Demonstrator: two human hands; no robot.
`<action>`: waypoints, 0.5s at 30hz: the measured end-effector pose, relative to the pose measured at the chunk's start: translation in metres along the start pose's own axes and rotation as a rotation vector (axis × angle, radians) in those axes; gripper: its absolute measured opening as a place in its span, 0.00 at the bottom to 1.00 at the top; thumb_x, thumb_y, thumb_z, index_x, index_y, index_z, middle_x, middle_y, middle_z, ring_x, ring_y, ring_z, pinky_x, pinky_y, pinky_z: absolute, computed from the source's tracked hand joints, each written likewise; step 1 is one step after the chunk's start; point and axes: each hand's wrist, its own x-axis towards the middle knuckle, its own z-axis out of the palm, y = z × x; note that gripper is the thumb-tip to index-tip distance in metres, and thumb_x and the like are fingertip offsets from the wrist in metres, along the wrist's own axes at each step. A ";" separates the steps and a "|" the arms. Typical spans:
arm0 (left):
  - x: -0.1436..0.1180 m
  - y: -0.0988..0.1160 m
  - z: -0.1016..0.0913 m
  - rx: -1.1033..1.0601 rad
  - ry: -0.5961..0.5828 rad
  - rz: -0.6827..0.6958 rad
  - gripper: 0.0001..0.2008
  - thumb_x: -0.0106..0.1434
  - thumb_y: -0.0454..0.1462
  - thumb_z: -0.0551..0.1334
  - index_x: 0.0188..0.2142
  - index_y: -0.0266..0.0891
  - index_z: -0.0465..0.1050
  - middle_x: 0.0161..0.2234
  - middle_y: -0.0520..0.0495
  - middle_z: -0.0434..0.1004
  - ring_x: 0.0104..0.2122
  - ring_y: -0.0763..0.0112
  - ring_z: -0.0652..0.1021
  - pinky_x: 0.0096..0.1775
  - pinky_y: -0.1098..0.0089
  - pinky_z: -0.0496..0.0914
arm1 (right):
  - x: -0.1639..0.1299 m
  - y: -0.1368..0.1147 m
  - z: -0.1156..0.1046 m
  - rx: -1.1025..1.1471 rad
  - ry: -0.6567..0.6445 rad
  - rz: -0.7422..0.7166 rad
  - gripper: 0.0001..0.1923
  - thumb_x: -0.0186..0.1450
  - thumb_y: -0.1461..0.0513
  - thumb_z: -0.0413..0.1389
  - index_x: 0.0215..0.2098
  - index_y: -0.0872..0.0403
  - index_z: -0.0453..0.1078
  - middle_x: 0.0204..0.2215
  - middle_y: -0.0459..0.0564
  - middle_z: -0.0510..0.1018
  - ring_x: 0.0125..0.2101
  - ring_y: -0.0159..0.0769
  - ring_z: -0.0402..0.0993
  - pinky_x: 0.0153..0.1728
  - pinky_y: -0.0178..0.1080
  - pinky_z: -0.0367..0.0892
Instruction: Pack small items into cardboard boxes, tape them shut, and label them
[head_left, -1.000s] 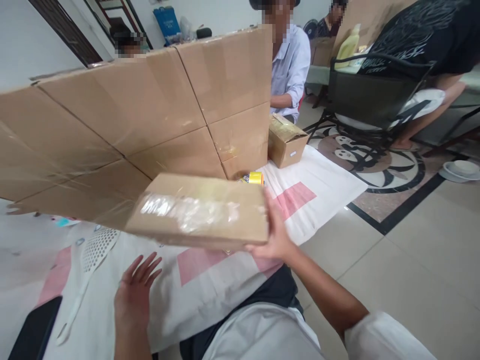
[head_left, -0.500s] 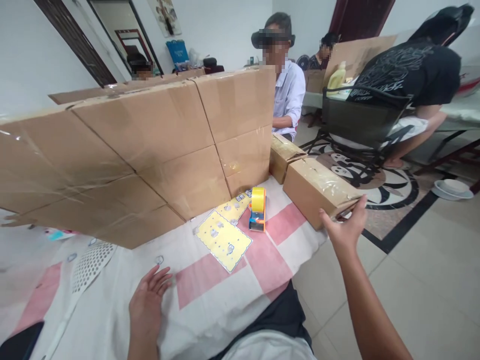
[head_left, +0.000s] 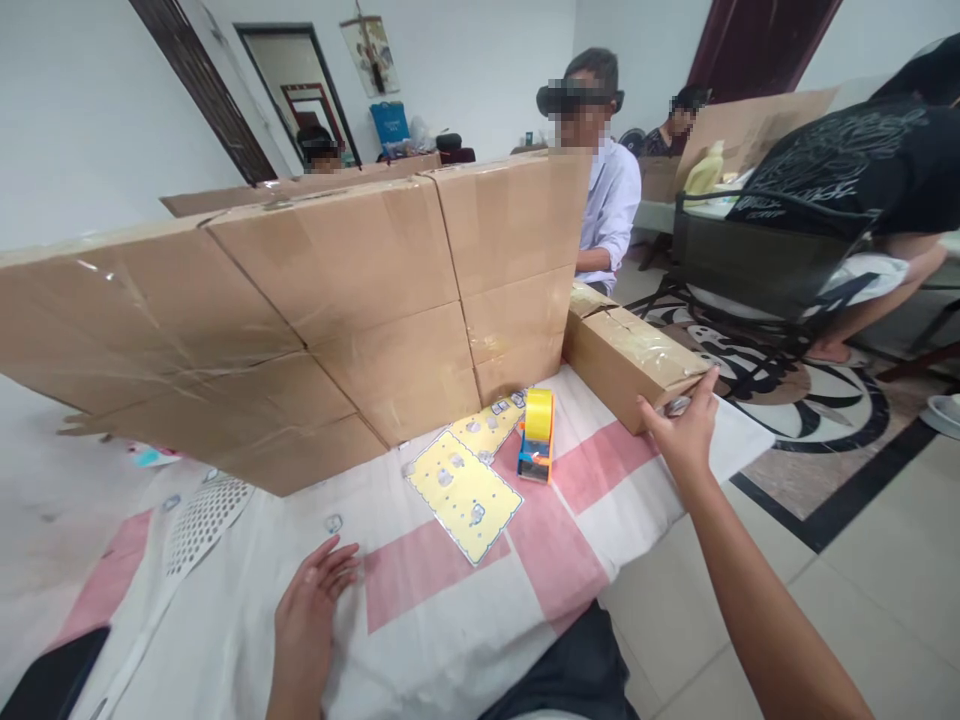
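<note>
**Right hand at the near end of a taped carton, left hand flat on the cloth**

The right hand (head_left: 686, 432) reaches out to the right, its fingertips touching the near end of a long cardboard box (head_left: 630, 352). The fingers are spread and lightly curled against the corner; they press on it rather than wrap around it. The box is a slim brown rectangular carton, its top glossy with wrinkled clear packing tape. It lies on the far right edge of the cloth, its far end just beside a tall cardboard wall.

The left hand (head_left: 311, 612) rests palm down on the floor cloth (head_left: 435, 630), fingers loosely spread and holding nothing. The cloth is thin, white and creased, with pale pink rectangular blocks.

Between the hands, near the box, stands a tape dispenser (head_left: 536, 440) with an orange and blue plastic body and a round yellow roll. Just left of it lie flat yellow sticker sheets (head_left: 465, 490) with scalloped white edges and small grey shapes.

The cardboard wall (head_left: 315, 310) is made of flattened brown panels joined with shiny tape, standing along the far side. A white perforated plastic spatula (head_left: 199, 515) lies at the left.
</note>
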 end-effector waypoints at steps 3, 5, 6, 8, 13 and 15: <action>-0.001 -0.001 0.001 0.017 -0.005 0.018 0.29 0.51 0.55 0.73 0.46 0.39 0.81 0.40 0.42 0.85 0.37 0.63 0.82 0.36 0.69 0.77 | 0.011 -0.004 0.010 0.039 -0.025 -0.035 0.70 0.53 0.49 0.68 0.77 0.62 0.30 0.67 0.71 0.58 0.66 0.62 0.57 0.65 0.58 0.55; -0.002 -0.002 0.001 0.025 -0.013 0.025 0.29 0.51 0.55 0.73 0.46 0.39 0.80 0.40 0.41 0.85 0.38 0.62 0.82 0.36 0.69 0.77 | 0.015 -0.011 0.017 0.062 -0.050 -0.065 0.68 0.55 0.49 0.67 0.76 0.64 0.28 0.70 0.72 0.53 0.69 0.60 0.52 0.67 0.56 0.51; -0.002 -0.002 0.002 0.024 -0.014 0.026 0.29 0.51 0.55 0.73 0.46 0.39 0.80 0.40 0.41 0.85 0.38 0.63 0.82 0.36 0.69 0.77 | 0.016 -0.016 0.020 0.070 -0.067 -0.081 0.67 0.58 0.48 0.66 0.76 0.65 0.27 0.72 0.72 0.49 0.71 0.59 0.48 0.68 0.55 0.48; -0.003 -0.001 0.003 0.018 -0.009 0.027 0.29 0.51 0.55 0.74 0.46 0.39 0.80 0.40 0.41 0.85 0.37 0.63 0.82 0.36 0.69 0.77 | 0.017 -0.026 0.026 0.078 -0.106 -0.103 0.66 0.61 0.47 0.63 0.76 0.68 0.25 0.74 0.73 0.39 0.74 0.57 0.39 0.70 0.53 0.43; -0.006 0.003 0.011 0.031 -0.002 0.064 0.29 0.52 0.56 0.72 0.46 0.37 0.79 0.39 0.39 0.85 0.36 0.62 0.83 0.37 0.67 0.76 | 0.028 -0.040 0.042 0.065 -0.199 -0.070 0.67 0.63 0.46 0.62 0.74 0.72 0.20 0.74 0.76 0.29 0.75 0.58 0.26 0.70 0.55 0.38; -0.008 0.004 0.014 0.095 0.005 0.101 0.26 0.53 0.55 0.72 0.41 0.38 0.78 0.38 0.40 0.85 0.35 0.64 0.82 0.37 0.67 0.76 | 0.037 -0.035 0.048 0.019 -0.240 -0.053 0.72 0.59 0.44 0.65 0.73 0.75 0.19 0.73 0.79 0.29 0.75 0.62 0.25 0.70 0.56 0.41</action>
